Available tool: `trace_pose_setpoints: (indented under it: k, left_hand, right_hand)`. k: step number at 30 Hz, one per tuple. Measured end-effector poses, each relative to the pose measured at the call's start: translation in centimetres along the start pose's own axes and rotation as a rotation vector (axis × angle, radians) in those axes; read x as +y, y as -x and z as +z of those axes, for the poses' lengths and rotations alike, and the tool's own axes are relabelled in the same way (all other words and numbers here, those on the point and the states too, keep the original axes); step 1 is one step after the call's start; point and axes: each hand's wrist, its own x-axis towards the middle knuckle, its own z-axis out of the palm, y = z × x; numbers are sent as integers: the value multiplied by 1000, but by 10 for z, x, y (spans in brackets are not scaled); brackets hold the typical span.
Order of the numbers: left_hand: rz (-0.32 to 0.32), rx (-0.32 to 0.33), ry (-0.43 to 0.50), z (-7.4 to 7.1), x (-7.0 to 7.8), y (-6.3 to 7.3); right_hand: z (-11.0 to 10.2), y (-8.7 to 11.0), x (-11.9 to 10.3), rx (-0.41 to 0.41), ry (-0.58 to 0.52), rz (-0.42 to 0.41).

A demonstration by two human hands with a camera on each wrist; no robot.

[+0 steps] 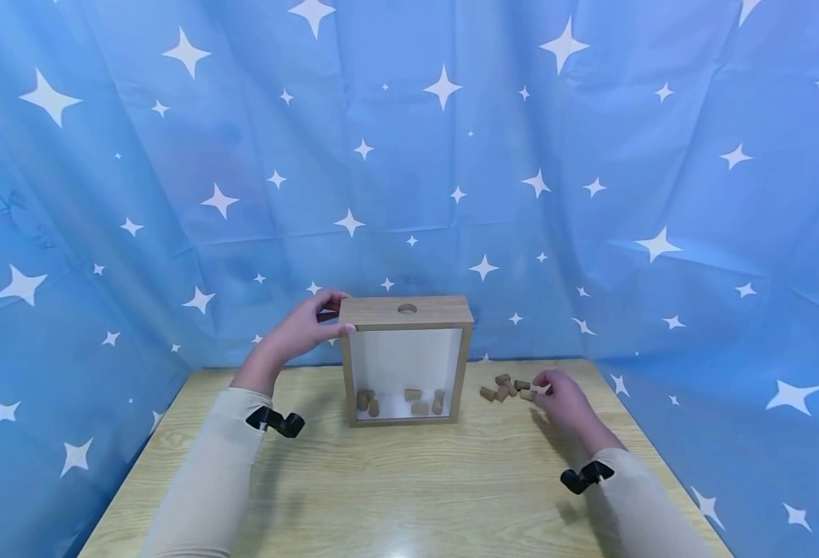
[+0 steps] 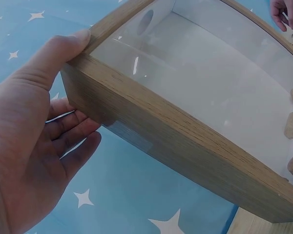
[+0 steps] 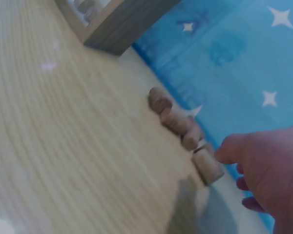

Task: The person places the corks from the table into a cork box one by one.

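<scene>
A shallow wooden box [image 1: 374, 312] with a clear front and a round hole in its top stands upright on the table. My left hand [image 1: 303, 329] grips its upper left corner; in the left wrist view the thumb [image 2: 71, 44] lies on the front edge and the fingers reach behind. Several corks [image 1: 419, 408] lie at the bottom inside. To the right of the box is a small pile of loose corks [image 1: 503, 393]. My right hand [image 1: 566, 401] is at the pile's right side, thumb tip right at the nearest cork [image 3: 208, 166], fingers loosely bent.
The pale wood-grain table [image 1: 409, 488] ends at a blue curtain [image 1: 409, 194] with white stars, which hangs close behind the box and the corks. Black wrist cameras [image 1: 275, 421] sit on both light sleeves [image 1: 203, 473].
</scene>
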Motion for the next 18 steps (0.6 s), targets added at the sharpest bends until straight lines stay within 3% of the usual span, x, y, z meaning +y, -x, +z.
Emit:
trace_pose_setpoints:
  k: [11,18]
  left_hand:
    - [21,-2,-13,-1,-5,-2]
    - [22,-2,-9,-2,-5,-2]
  right_hand:
    - [21,-3,22,47,13,-12]
    - [24,-2,23,69,13,0]
